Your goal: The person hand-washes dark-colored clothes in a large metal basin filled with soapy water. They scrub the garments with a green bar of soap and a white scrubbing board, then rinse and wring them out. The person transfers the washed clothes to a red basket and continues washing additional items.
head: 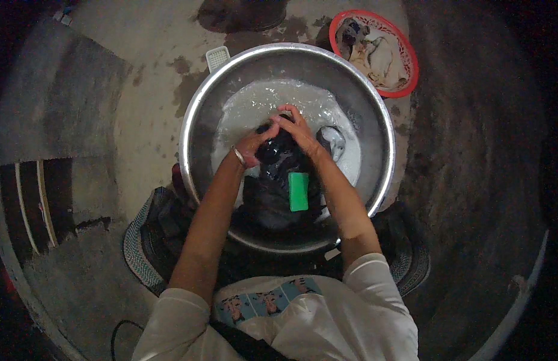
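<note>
A wide metal basin [381, 117] holds cloudy, sudsy water [247, 101]. In its middle my left hand [255, 145], with a bangle on the wrist, grips the left side of a bunched wet black cloth [279, 155]. My right hand [301, 131] holds the same cloth from the upper right, and the fingertips of both hands come close together over it. Below my hands lies a green soap bar [299, 192], resting on a dark part of the cloth. Right of my right wrist, a grey bundle of wet fabric [332, 141] sits partly in the suds.
Beyond the basin's upper right rim stands a red plastic basket [413, 67] with several crumpled garments [380, 58]. A small white slotted plastic tray [218, 57] is at the upper left rim. The concrete floor [148, 108] has wet patches. A dark object [243, 14] lies at the top.
</note>
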A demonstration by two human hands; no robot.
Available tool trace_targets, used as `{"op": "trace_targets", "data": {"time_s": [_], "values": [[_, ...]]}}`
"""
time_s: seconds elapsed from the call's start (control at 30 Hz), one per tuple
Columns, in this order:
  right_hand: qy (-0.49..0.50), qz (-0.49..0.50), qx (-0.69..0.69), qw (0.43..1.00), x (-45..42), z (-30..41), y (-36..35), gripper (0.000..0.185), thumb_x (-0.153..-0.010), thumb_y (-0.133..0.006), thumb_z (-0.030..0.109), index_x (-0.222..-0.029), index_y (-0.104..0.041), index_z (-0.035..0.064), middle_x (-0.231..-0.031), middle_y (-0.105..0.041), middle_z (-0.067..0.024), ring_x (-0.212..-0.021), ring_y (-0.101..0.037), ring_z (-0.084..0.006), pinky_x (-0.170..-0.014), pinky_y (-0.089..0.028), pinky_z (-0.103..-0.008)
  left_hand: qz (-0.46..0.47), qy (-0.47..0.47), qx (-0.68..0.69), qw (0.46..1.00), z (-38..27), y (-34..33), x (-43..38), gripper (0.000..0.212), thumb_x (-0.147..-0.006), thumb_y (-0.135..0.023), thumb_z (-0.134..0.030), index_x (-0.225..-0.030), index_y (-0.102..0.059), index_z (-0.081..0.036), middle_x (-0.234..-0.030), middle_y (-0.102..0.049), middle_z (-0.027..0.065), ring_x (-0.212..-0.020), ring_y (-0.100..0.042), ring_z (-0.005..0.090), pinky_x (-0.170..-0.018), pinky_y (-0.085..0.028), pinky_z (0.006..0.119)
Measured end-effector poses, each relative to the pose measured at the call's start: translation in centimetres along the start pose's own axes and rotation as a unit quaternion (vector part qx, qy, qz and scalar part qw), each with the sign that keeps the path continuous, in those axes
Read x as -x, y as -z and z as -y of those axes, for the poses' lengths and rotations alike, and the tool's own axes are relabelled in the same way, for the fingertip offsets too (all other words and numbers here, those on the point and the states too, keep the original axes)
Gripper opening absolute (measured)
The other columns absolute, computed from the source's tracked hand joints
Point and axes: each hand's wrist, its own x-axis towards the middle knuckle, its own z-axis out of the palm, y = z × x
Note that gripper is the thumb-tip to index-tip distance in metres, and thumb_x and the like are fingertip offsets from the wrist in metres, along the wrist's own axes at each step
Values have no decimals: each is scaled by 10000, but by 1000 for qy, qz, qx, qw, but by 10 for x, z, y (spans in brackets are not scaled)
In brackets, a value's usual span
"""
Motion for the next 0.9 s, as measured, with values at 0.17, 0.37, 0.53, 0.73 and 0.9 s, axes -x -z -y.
{"op": "trace_targets", "data": {"time_s": [0.17, 0.37, 0.53, 0.73, 0.9], "values": [[-37, -4, 83, 996, -4, -7, 2, 335, -758, -616, 271, -961, -572, 7, -935, -573, -88, -860, -527, -159, -772, -404, -271, -106, 203, -37, 973, -33, -34, 5, 400, -702, -676, -255, -1044, -555, -88, -949, -597, 45, -856, -579, 158, -708, -489, 300], [-38, -112, -222, 968, -2, 13, -19, 156, -723, -612, 140, -801, -592, 7, -751, -586, -45, -675, -545, -130, -603, -438, -251, -56, 73, -192, 977, -42, -45, 1, 343, -701, -672, -186, -1010, -569, -80, -866, -599, 30, -797, -555, 125, -719, -446, 287], [-13, -113, -138, 984, -12, 12, -20, 190, -786, -559, 220, -830, -584, 37, -784, -569, -31, -704, -541, -113, -634, -437, -249, -52, 111, -236, 964, -49, -47, 0, 303, -707, -662, -187, -963, -573, -52, -896, -589, 33, -819, -557, 122, -769, -438, 297], [-25, 94, -408, 908, -12, 11, -11, 458, -786, -559, 401, -1084, -469, 65, -993, -549, -135, -911, -545, -263, -812, -445, -402, 26, 150, 40, 988, -50, -44, -4, 292, -737, -603, -172, -991, -526, -50, -829, -571, 48, -736, -553, 173, -736, -457, 361], [57, 191, -356, 913, -15, 27, -4, 387, -763, -574, 244, -1079, -450, 58, -954, -537, -145, -841, -542, -261, -798, -453, -414, 82, 181, 283, 938, -44, -58, -2, 312, -752, -578, -192, -1005, -471, -44, -794, -519, 52, -621, -494, 171, -552, -414, 300]]}}
